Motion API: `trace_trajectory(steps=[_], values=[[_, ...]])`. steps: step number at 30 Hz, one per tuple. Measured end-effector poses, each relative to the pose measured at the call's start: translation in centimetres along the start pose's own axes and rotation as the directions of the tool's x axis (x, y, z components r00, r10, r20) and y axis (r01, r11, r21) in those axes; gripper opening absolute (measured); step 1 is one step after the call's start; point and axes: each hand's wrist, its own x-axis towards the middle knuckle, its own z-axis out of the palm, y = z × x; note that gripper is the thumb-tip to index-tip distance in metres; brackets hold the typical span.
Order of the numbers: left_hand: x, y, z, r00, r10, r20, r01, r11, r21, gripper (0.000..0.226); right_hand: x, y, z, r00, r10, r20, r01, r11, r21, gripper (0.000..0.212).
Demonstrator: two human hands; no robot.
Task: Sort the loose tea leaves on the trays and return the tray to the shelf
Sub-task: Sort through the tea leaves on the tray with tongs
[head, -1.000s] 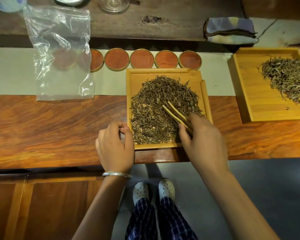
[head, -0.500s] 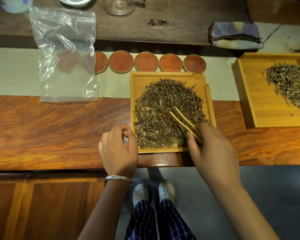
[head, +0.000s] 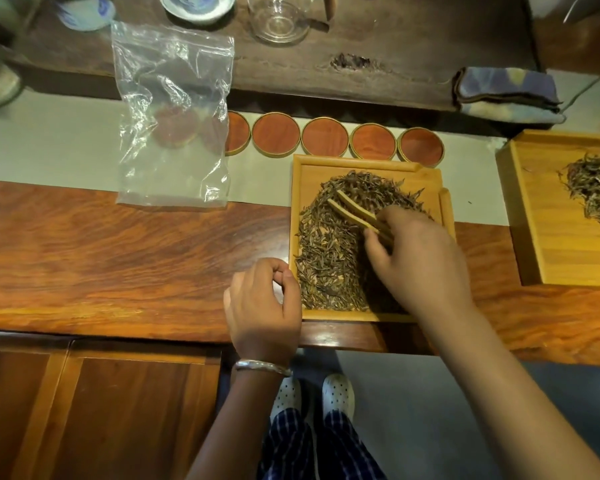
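The near tray (head: 368, 317) sits on the desk (head: 118, 258) right in front of the person, with a heap of loose tea leaves (head: 329, 258) spread over most of its floor. The right hand (head: 420, 261) reaches over the tray's near right part and pinches a pair of bamboo tongs (head: 352, 209). The tongs' long axis runs from the hand up and to the left, so the two tips rest on the far middle of the heap, slightly apart. The leaves to be worked therefore lie ahead and to the left of the right hand, under and around the tips.

The left hand (head: 262, 306) rests on the desk just beside the tray's near left corner, its fingers curled with thumb and forefinger close together; I cannot tell whether it holds a leaf or nothing.

To the right of the near tray, well apart, a second tray (head: 530, 220) holds a smaller pile of leaves (head: 596, 199). The right hand is the nearer one to it, so any carry across looks to be its job. No shelf is in view.
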Motion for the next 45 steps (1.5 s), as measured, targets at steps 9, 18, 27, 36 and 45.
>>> trace_trajectory(steps=[9, 18, 27, 36, 45], values=[[-0.2, 0.2, 0.0, 0.999, -0.016, -0.042, 0.017, 1.0, 0.006, 0.009, 1.8, -0.3, 0.8, 0.997, 0.005, -0.076, -0.005, 1.0, 0.005, 0.024], [-0.1, 0.4, 0.2, 0.995, 0.019, -0.101, -0.016, 1.0, 0.026, 0.009, 1.7, -1.0, 1.4, 0.999, -0.016, -0.039, 0.016, 1.0, 0.008, 0.024], [-0.1, 0.5, 0.2, 0.994, 0.011, -0.107, -0.008, 1.0, 0.028, 0.009, 2.1, -0.8, 0.7, 0.995, 0.021, -0.097, -0.014, 0.997, 0.08, 0.026], [-0.2, 0.4, 0.2, 0.994, 0.027, -0.108, -0.023, 0.999, 0.04, 0.009, 0.4, -1.0, 0.5, 1.0, -0.003, 0.0, 0.003, 0.997, 0.072, 0.026], [-0.2, 0.8, 0.0, 0.996, 0.007, -0.092, -0.005, 1.0, 0.022, 0.009, -0.4, -1.2, 0.4, 0.999, -0.026, 0.041, 0.023, 0.998, 0.06, 0.024]])
